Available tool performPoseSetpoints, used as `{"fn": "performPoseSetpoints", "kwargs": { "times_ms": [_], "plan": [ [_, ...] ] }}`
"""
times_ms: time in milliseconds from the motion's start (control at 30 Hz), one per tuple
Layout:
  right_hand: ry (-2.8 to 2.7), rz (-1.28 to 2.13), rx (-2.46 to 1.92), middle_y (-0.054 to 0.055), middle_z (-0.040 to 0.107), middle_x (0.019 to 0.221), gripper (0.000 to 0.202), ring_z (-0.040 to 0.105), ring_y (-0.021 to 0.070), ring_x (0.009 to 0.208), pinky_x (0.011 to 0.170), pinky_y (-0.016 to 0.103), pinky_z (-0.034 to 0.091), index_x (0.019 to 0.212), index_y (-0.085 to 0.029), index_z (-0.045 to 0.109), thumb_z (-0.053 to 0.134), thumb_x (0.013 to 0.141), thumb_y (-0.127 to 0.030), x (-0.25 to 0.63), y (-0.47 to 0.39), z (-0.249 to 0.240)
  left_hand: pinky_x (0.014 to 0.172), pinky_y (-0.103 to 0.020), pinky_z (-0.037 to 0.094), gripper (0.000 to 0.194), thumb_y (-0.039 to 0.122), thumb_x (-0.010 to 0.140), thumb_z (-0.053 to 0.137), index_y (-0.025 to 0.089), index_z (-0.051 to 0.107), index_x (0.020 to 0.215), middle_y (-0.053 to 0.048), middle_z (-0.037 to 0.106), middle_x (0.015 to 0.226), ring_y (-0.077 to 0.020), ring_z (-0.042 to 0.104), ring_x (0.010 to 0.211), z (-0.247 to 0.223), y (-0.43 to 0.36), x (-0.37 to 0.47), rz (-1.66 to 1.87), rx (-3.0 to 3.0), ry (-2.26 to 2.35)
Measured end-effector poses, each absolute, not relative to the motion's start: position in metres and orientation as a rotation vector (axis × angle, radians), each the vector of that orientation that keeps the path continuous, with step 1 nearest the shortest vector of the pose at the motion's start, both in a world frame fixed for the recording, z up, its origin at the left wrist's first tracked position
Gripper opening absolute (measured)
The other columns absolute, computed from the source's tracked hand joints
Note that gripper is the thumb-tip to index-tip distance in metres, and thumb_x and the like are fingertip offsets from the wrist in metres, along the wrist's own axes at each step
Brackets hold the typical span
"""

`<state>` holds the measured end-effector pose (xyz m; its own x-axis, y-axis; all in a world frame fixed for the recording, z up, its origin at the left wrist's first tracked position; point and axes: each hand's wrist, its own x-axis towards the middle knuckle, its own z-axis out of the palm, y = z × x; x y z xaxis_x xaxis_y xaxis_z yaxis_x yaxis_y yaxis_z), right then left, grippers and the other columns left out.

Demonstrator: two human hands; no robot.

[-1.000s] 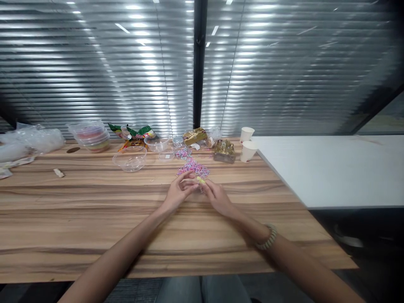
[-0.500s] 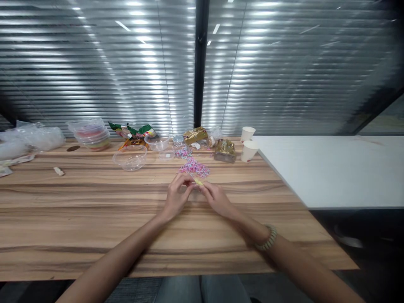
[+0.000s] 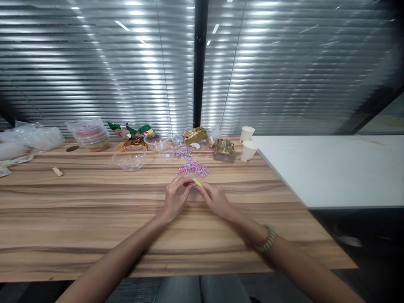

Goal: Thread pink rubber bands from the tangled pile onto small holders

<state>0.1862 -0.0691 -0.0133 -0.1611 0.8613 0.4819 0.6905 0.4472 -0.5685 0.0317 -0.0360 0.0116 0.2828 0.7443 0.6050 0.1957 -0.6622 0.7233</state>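
2 white cups (image 3: 249, 151) nr gold pkg (image 3: 224, 150) — tub stack (image 3: 91, 135) btwn clear plastic bags (image 3: 42, 138) & green pkt (image 3: 144, 131).

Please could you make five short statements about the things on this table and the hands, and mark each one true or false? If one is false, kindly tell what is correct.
1. A small yellow piece is at the fingertips of the right hand. True.
2. The paper cups lie on their sides. False: both paper cups stand upright.
3. The bracelet is on the left arm. False: the bracelet is on the right arm.
4. A heap of pink and purple bits lies just beyond the hands. True.
5. The stacked plastic tubs stand beside the cups. False: they are far to the left, next to the plastic bags.
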Motion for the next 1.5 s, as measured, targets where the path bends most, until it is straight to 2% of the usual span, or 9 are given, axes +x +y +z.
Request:
{"fn": "performPoseSetpoints", "kwargs": {
  "times_ms": [200,800,1133,1333,1500],
  "plan": [
    [-1.917,0.226,-1.336,0.005,0.062,0.075,0.027,0.057,0.0145,0.069,0.064,0.022,0.038,0.092,-0.016,0.058,0.034,0.090,-0.030,0.185,-0.070,-0.014,0.070,-0.028,0.042,0.009,0.025,0.077,0.055,0.020,0.062,0.078,-0.004,0.060,0.075,-0.0153,0.054,0.072,0.012,-0.036,0.032,1.373,2.030,0.837],
    [-1.881,0.344,-1.290,0.001,0.054,0.063,0.028,0.049,0.0111,0.058,0.057,0.020,0.033,0.078,-0.017,0.052,0.031,0.091,-0.030,0.183,-0.074,-0.009,0.072,-0.030,0.041,0.011,0.018,0.079,0.049,0.020,0.059,0.075,-0.004,0.060,0.075,-0.0168,0.054,0.076,0.007,-0.036,0.032,1.377,2.183,0.871],
    [-1.861,0.481,-1.193,-0.001,0.051,0.061,0.030,0.046,0.0095,0.056,0.055,0.020,0.033,0.076,-0.016,0.050,0.029,0.091,-0.033,0.186,-0.071,-0.010,0.069,-0.025,0.043,0.008,0.023,0.071,0.060,0.016,0.058,0.070,-0.002,0.059,0.073,-0.0134,0.055,0.071,0.002,-0.028,0.038,1.220,1.640,0.862],
    [-1.862,0.466,-1.182,0.001,0.058,0.070,0.028,0.052,0.0111,0.062,0.059,0.020,0.038,0.087,-0.016,0.056,0.033,0.090,-0.032,0.187,-0.070,-0.009,0.069,-0.025,0.046,0.025,0.028,0.071,0.061,0.016,0.059,0.093,-0.004,0.062,0.085,-0.0137,0.057,0.075,0.003,-0.023,0.036,1.211,1.516,0.827],
    [-1.824,0.453,-1.167,0.005,0.063,0.096,0.027,0.059,0.0153,0.083,0.074,0.025,0.043,0.100,-0.018,0.059,0.039,0.088,-0.031,0.187,-0.069,-0.009,0.070,-0.026,0.047,0.032,0.032,0.071,0.061,0.016,0.060,0.099,-0.006,0.063,0.088,-0.0146,0.058,0.077,0.007,-0.023,0.035,1.175,1.525,0.811]
  ]
}}
